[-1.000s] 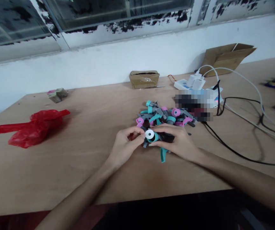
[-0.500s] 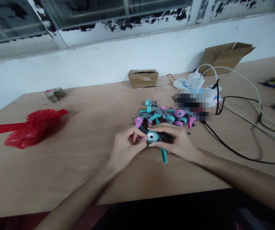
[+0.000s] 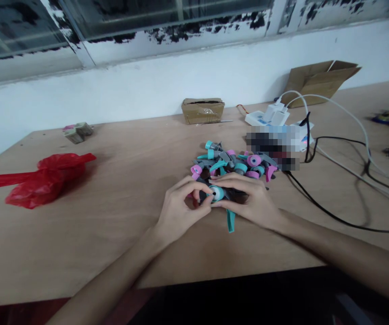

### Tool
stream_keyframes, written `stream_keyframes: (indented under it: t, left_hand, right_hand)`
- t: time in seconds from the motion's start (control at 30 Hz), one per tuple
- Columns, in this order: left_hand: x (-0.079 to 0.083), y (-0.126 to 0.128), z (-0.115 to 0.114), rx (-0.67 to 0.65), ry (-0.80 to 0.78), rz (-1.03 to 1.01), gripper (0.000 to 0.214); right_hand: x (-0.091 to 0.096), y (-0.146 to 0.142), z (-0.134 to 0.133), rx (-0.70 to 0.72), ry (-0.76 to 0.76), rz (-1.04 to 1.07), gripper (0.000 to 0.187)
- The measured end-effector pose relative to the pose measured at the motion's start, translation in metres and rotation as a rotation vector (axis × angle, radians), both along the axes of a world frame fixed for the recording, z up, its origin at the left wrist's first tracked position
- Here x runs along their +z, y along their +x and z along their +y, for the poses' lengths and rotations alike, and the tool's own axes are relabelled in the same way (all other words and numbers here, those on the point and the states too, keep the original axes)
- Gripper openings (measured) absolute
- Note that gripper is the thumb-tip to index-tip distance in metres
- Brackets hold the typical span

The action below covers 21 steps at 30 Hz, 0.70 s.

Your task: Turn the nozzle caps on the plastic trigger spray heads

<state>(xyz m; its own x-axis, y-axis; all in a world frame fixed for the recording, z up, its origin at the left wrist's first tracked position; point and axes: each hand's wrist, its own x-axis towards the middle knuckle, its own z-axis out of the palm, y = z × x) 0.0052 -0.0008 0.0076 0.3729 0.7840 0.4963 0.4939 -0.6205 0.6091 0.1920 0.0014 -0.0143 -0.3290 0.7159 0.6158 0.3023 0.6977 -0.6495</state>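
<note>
My right hand (image 3: 253,196) is closed around a trigger spray head with a teal collar (image 3: 218,193), between thumb and fingers. Its teal trigger (image 3: 231,221) hangs below the hand, and the white inner face of the collar is turned to the left. My left hand (image 3: 184,203) is pinched, thumb and forefinger meeting right at that face. A tiny dark spot shows at these fingertips; whether it is a held part or the collar's hole cannot be made out. Just behind both hands lies a pile of grey spray heads (image 3: 221,158) with teal and pink collars and triggers.
A red plastic bag (image 3: 50,180) lies at the left, with small blocks (image 3: 79,132) behind it. A small cardboard box (image 3: 203,111) stands by the wall. At right are a power strip (image 3: 257,118), an open carton (image 3: 311,83) and loose cables (image 3: 336,221).
My left fingertips have shifted slightly right, over the collar's white face, covering part of it. The spray head has turned a little; my right hand keeps its grip.
</note>
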Motion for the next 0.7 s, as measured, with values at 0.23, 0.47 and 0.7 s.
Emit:
stream_keyframes:
  t: [0.23,0.47,0.7]
  left_hand:
    - [0.0018,0.0004,0.0002,0.047,0.012,0.0,0.005]
    - [0.0001,0.0005,0.0021,0.055,0.008,0.02,0.005]
    - [0.0002,0.0009,0.0021,0.058,-0.076,0.07,0.007]
  right_hand:
    - [0.0008,0.0007,-0.0013,-0.022,0.048,-0.009,0.036]
    - [-0.0003,0.0013,-0.0003,-0.014,0.045,-0.008,0.037]
    - [-0.0015,0.0006,-0.0013,-0.025,0.096,-0.048,0.034]
